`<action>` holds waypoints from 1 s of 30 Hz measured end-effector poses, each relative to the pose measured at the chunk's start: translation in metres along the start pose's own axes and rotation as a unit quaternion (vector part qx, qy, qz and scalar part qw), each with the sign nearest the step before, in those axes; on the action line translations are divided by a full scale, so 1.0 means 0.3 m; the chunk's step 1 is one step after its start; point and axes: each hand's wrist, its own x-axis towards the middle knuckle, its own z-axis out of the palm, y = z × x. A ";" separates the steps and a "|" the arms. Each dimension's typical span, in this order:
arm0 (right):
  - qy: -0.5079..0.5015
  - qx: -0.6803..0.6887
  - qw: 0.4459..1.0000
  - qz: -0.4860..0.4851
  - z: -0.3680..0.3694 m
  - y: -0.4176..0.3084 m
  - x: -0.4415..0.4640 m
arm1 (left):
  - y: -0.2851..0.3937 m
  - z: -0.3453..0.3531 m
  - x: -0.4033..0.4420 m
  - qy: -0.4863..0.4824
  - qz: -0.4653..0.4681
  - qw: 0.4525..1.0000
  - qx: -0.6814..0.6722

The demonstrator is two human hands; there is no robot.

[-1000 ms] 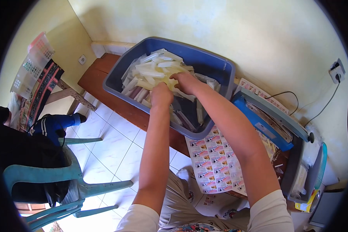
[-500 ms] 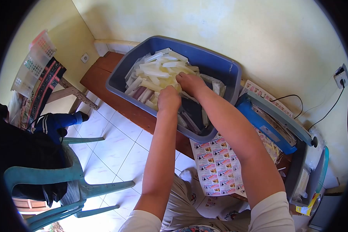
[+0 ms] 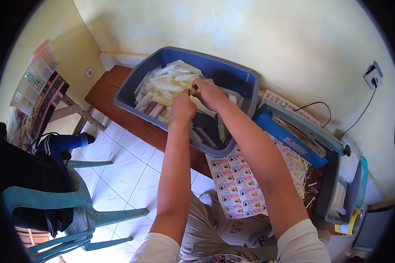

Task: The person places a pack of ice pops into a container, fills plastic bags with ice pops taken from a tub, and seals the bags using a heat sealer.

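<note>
A large grey-blue plastic tub (image 3: 245, 90) holds a heap of narrow, pale yellow plastic packets (image 3: 162, 83), some of them whitish. A few purplish packets (image 3: 151, 108) lie near its front side. Over the middle of the heap, my left hand (image 3: 183, 107) is closed, its fingertips close to those of the other hand. My right hand (image 3: 207, 94) is also closed, with thumb and fingers pinched together and bent downward. What lies between the fingers is mostly hidden, though pale packets surround both hands.
The tub stands on a brown wooden bench (image 3: 114, 83) against the wall. To its right are a blue sealing machine (image 3: 289, 140), printed label sheets (image 3: 235, 184) and a grey bin (image 3: 349, 201). A green plastic chair (image 3: 81, 197) is at left.
The view has shifted slightly, so the tub appears further left and lower. Both hands stay over the packets, and their fingertips have come closer together.
</note>
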 end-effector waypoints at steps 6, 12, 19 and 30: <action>0.111 0.106 0.988 -0.020 -0.053 -0.051 -0.028 | -0.035 -0.005 0.057 0.012 -0.042 0.970 -0.240; 0.284 0.123 0.949 -0.055 -0.193 -0.195 -0.153 | 0.170 -0.205 -0.041 -0.101 -0.019 0.875 -0.473; 0.303 0.070 0.948 -0.060 -0.396 -0.282 -0.496 | 0.349 -0.147 -0.206 -0.198 0.036 0.806 -0.556; 0.169 0.003 0.981 0.091 -0.673 -0.286 -1.189 | 0.594 0.117 -0.576 -0.431 0.164 0.771 -0.440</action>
